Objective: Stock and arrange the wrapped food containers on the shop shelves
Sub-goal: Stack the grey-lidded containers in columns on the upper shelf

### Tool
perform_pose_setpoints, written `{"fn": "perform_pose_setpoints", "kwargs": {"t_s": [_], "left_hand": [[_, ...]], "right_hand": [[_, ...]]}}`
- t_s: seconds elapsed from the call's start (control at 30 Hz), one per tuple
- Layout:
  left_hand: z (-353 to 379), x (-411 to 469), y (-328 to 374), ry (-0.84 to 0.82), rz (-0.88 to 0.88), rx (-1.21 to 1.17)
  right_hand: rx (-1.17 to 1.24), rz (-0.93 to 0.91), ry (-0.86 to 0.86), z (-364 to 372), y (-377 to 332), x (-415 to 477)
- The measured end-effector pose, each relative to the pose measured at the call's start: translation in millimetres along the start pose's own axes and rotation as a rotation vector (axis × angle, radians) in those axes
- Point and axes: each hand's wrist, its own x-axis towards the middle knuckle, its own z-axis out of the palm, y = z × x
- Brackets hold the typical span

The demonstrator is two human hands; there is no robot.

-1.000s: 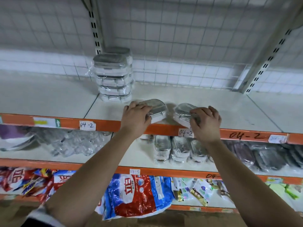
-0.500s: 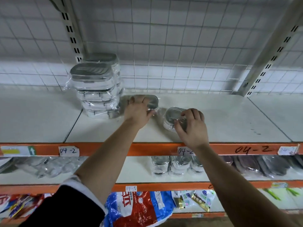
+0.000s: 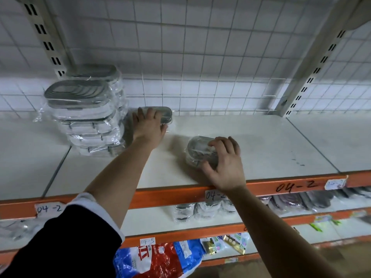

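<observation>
Upper shelf [image 3: 257, 141], white board with an orange front rail [image 3: 172, 192] bearing handwritten labels [image 3: 49, 208] reading "04-2".

Left hand [image 3: 149, 128]: reaches to the back edge of the shelf. Its fingers lie spread over the lid of the rear container [image 3: 166, 115] and the thumb is hooked along the near side, so the hand holds it. This wrapped container stands flat against the wire grid back panel [image 3: 200, 57], just beside the stack of containers [image 3: 84, 113]; whether the two touch cannot be told.

Right hand [image 3: 225, 167]: fingers curled over the top of the front container [image 3: 197, 151], thumb against its near side, gripping it. This container sits near the front edge of the shelf, right of centre of the board, and well apart from the rear one.

The stack occupies the back left of the same board, several wrapped units high and leaning slightly.

Lower shelf: further wrapped containers [image 3: 200, 211] stand in a row behind the rail.
</observation>
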Motion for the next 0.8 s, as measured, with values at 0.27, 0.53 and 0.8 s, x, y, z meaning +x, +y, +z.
{"fn": "perform_pose_setpoints", "kwargs": {"t_s": [0.27,0.53,0.8], "left_hand": [[-11.9,-14.3,5.4,-0.072,-0.043,0.038],[-40.1,-109.7,-6.2,0.119,0.197,-0.189],[-36.8,-152.8,-33.6,0.194,0.185,-0.17]], "right_hand": [[0.078,0.085,0.018,2.9,0.0,1.1],[0.08,0.111,-0.034,3.3,6.1,2.1],[0.197,0.067,0.051,-2.2,-17.8,32.5]]}}
